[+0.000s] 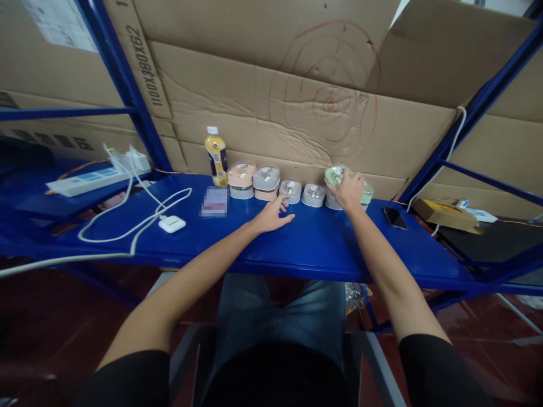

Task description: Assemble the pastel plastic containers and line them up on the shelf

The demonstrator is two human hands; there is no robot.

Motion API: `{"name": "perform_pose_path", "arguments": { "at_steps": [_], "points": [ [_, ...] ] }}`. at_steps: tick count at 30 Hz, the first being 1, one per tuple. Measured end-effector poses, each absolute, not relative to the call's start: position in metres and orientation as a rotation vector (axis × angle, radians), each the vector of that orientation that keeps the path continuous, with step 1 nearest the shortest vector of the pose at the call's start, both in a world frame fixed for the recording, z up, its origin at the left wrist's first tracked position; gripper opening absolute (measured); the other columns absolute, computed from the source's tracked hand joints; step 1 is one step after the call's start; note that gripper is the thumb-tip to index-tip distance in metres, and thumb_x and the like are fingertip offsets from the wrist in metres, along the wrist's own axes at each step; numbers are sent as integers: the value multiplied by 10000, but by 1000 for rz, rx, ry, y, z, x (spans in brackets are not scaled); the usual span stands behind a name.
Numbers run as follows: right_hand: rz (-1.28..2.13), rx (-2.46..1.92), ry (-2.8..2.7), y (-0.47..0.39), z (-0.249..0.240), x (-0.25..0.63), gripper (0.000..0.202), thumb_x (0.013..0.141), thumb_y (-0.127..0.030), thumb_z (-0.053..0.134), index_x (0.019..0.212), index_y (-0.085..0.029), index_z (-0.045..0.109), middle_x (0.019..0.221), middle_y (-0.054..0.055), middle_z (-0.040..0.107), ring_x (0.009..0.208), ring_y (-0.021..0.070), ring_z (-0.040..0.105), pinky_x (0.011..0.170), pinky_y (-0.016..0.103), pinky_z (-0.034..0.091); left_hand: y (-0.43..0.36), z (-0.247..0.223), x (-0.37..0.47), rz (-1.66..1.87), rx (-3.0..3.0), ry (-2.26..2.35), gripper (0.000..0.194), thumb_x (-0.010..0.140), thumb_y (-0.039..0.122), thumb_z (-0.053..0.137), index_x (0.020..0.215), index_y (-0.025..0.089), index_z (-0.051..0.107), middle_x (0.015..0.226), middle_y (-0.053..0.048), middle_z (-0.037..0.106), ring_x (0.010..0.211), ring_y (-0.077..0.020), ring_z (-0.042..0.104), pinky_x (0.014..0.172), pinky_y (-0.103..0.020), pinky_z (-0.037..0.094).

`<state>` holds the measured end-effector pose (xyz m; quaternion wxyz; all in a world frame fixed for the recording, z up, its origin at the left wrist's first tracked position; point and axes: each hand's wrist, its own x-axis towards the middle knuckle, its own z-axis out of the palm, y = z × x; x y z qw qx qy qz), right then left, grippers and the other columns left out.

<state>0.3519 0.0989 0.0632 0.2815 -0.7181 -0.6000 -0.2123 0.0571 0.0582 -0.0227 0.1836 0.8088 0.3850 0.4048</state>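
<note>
Large cardboard sheets (pixel 237 85) wall off the far side behind a blue metal shelf (pixel 314 243); dark reddish flooring (pixel 102 333) shows below.

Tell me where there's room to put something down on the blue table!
Mostly the middle of the blue table, between the left forearm and right forearm. There's also space between the white case and left forearm, and in front of the phone. It's crowded along the back, from the bottle to the green boxes, and where the white cable loops.
</note>
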Motion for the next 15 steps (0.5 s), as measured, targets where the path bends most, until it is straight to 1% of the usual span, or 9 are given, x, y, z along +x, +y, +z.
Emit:
{"name": "perform_pose_path", "arguments": {
  "at_steps": [3,6,10,11,13,14,15],
  "points": [
    [-591,-2068,-1595,116,61,342,752,912,-510,770,1455,-31,569,1373,353,600,1269,460,567,1039,541,396,57,-22,56,1143,2313,1103,598,894,439,755,1394,165,575,1201,-134,719,982,-249,729,889,-438,623],
    [-603,-2150,-1574,125,54,333,705,914,-496,752,1390,4,609,1389,375,592,1275,462,565,1040,545,391,54,-20,56,1167,2372,1087,464,917,413,729,1295,163,626,1160,-130,729,993,-258,733,913,-441,621],
    [-672,-2178,-1546,127,46,327,663,902,-469,717,1330,35,661,1333,370,646,1263,469,560,1057,586,382,49,-9,52,1273,2500,1143,275,956,350,684,1171,181,671,1114,-120,744,998,-264,737,936,-430,612],
    [-689,-2175,-1542,127,45,326,648,906,-457,695,1321,40,668,1333,376,651,1283,482,549,1071,610,373,48,-5,47,1331,2538,1207,214,971,330,660,1128,185,680,1100,-121,748,1013,-272,736,958,-437,605],
    [-719,-2141,-1528,122,43,324,666,920,-439,645,1362,59,642,1406,405,619,1364,519,504,1106,669,345,49,6,31,1475,2571,1417,135,999,278,599,1046,186,685,1080,-136,753,1069,-300,729,1018,-465,581],
    [-733,-2105,-1526,119,43,323,694,930,-438,619,1403,70,609,1464,422,581,1413,533,469,1123,694,329,51,12,19,1546,2532,1556,133,1003,249,571,1029,181,683,1074,-149,755,1103,-319,723,1043,-481,569],
    [-746,-2056,-1531,113,43,322,716,944,-440,593,1439,76,577,1521,433,535,1458,540,432,1137,712,317,54,18,4,1604,2455,1701,153,998,208,546,1055,171,682,1104,-166,758,1145,-335,716,1066,-495,557]
  ]
}}
